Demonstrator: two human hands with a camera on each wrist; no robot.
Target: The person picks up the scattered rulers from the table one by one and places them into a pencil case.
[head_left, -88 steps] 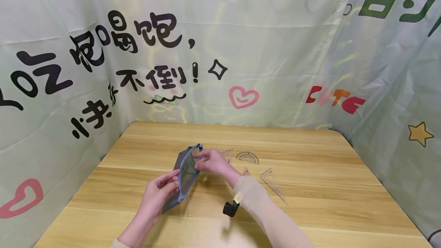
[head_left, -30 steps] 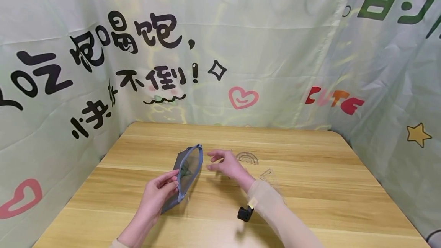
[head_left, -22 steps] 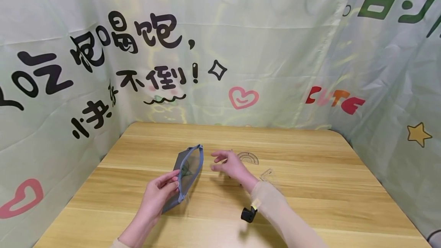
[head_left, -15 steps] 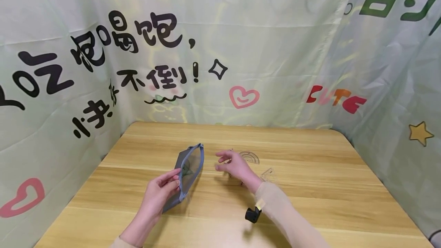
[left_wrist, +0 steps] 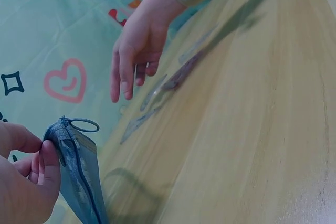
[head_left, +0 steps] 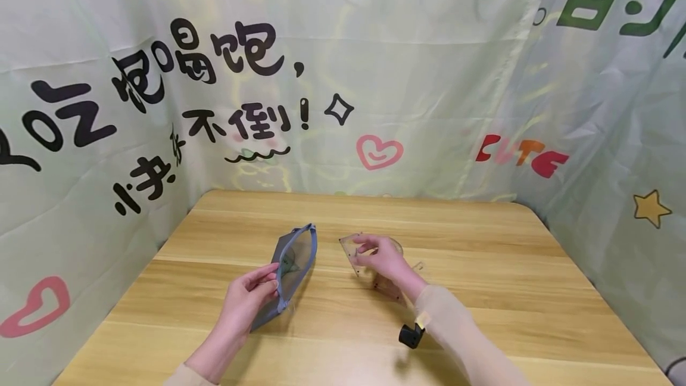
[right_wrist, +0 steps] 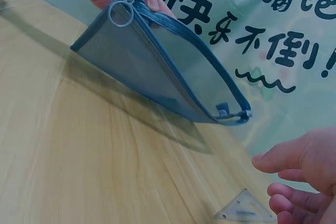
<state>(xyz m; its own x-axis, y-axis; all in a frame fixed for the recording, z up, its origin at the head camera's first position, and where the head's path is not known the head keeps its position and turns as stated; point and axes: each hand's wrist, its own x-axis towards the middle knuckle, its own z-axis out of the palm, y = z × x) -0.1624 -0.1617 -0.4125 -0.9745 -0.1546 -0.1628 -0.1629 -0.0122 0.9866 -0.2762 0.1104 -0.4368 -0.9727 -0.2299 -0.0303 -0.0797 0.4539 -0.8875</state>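
Note:
A blue-grey mesh zip pouch [head_left: 301,264] is tilted up off the table, its zipped mouth spread towards the right. My left hand [head_left: 243,298] pinches the edge of that mouth between thumb and fingers. A ring-shaped zip pull [right_wrist: 121,14] hangs from the pouch in the right wrist view. Above the drawing tools hovers my right hand [head_left: 387,258], fingers loosely bent, nothing in its grasp. Its fingertips are nearest a clear set square [head_left: 348,251]. A protractor [head_left: 398,245] and a reddish clear tool [head_left: 387,289] lie partly hidden under that hand.
Another clear set square [head_left: 420,266] shows only a corner behind the right forearm. A small black camera [head_left: 411,336] is fixed at the right wrist. The wooden table [head_left: 214,231] ends against printed cloth walls [head_left: 429,88].
My right hand was at the pouch mouth, then drew away to the right until it came over the drawing tools. The left hand and pouch have stayed put.

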